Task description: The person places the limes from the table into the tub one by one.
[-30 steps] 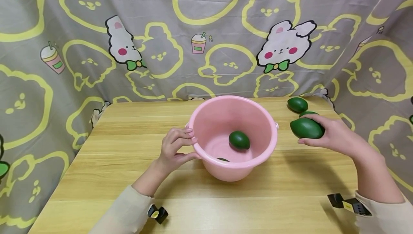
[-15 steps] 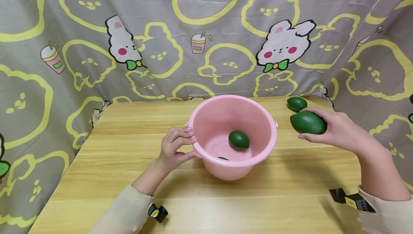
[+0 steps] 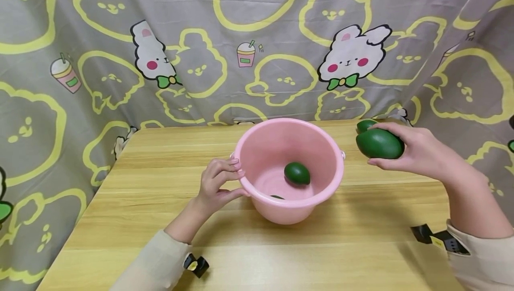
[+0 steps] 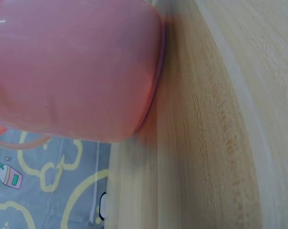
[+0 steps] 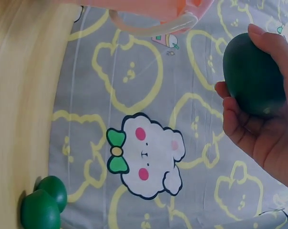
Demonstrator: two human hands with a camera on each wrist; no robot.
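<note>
In the head view, my left hand (image 3: 218,184) grips the left rim of a pink plastic bucket (image 3: 287,213), which stands upright on the table. A dark green oval fruit (image 3: 297,173) lies inside, and the edge of another shows behind the near rim. My right hand (image 3: 423,150) holds a smooth dark green oval fruit (image 3: 379,143) in the air to the right of the bucket, thumb and fingers around it. The right wrist view shows this held fruit (image 5: 253,74) too. Filling much of the left wrist view is the bucket's side (image 4: 77,67); the left hand is not seen there.
At the table's back right lies a green fruit (image 3: 365,125), partly covered by the held one. Two green fruits (image 5: 40,210) sit together on the table in the right wrist view. A grey patterned curtain (image 3: 281,23) hangs behind the wooden table (image 3: 152,170).
My right hand has risen a little with the green fruit, which now overlaps the fruits on the table behind it. My left hand and the bucket have stayed in place.
</note>
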